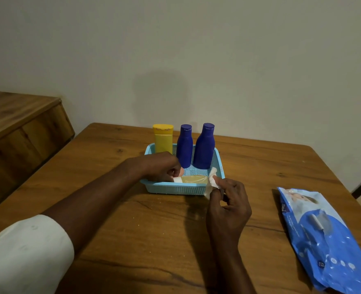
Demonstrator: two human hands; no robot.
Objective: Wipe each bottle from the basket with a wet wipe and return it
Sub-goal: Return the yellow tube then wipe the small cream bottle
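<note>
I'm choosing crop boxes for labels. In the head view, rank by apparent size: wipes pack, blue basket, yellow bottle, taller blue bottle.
1. wipes pack, though nearness to the camera inflates it
2. blue basket
3. taller blue bottle
4. yellow bottle, partly hidden, so unsure against the blue one

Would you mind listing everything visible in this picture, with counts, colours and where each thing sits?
basket: one, light blue, on the table near its middle.
blue bottles: two, dark blue, upright at the back right of the basket.
yellow bottle: one, yellow, upright at the back left of the basket.
tan bottle: one, tan with a white cap, lying along the basket's front.
wet wipe: one, white, at the basket's front right corner.
wipes pack: one, blue, flat on the table's right side.
table: one, brown wood.
cabinet: one, brown wood, far left.
left hand: grips the tan bottle's cap end.
right hand: pinches the wet wipe.
</note>
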